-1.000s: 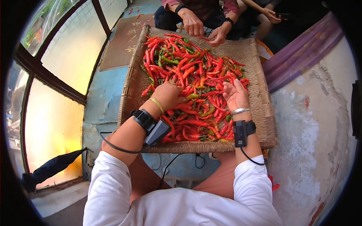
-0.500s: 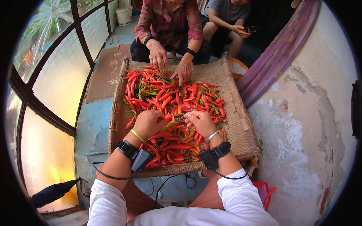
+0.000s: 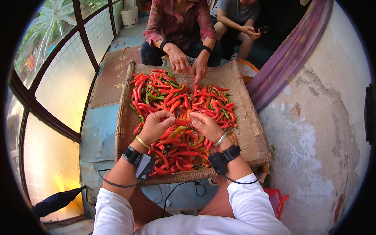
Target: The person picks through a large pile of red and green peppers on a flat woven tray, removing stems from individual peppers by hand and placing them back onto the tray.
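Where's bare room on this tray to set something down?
On the woven tray, the widest bare patch lies between the peppers and right rim; a narrower strip borders the left rim. The middle is crowded, peppers lying beneath your left hand and right hand.

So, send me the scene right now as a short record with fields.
Left hand: fingers closed at one end of a red pepper
Right hand: fingertips by its other end; grip unclear
Support: woven tray, bearing red and green peppers
Across: co-worker's hands at the tray's far side
Background: seated person with dark phone
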Tool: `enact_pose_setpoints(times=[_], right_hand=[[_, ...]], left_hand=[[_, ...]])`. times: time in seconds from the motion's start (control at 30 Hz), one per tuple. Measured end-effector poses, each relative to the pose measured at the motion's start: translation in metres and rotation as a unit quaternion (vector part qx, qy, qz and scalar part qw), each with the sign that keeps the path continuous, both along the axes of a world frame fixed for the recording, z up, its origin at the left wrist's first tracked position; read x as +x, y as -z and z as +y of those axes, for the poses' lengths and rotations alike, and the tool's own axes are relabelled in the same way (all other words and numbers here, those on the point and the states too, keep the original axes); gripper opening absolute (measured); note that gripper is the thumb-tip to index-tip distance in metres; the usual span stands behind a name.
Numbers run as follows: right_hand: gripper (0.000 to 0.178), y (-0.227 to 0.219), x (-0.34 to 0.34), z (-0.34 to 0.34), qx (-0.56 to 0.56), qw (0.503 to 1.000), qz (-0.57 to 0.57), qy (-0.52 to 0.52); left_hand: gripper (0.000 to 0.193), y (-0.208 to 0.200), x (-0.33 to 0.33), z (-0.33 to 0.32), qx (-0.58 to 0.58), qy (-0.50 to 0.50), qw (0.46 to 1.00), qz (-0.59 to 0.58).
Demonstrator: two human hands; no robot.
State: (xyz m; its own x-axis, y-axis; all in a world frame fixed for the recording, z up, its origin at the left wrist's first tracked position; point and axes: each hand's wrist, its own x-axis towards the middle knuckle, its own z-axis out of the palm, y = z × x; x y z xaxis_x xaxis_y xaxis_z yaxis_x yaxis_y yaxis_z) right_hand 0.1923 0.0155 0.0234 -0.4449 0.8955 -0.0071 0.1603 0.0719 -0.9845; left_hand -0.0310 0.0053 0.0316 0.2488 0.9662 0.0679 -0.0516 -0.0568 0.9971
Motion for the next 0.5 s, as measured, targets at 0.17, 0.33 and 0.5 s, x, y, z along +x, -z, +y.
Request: enact_pose_setpoints(times=[0.17,0.33,0.5], right_hand=[[0.041,-0.008,-0.015,-0.013,-0.102,0.993,0.055,-0.005],[0.019,0.005,-0.017,-0.013,-0.028,0.998,0.011,-0.060],[0.023,-0.005,0.005,0.002,-0.148,0.985,-0.057,-0.062]], left_hand=[[0.010,0.002,0.000,0.000,-0.098,0.012,0.988,-0.118],[0.011,-0.004,0.003,-0.005,-0.131,0.031,0.985,-0.111],[0.019,0.006,0.002,-0.003,0.046,-0.110,0.979,0.165]])
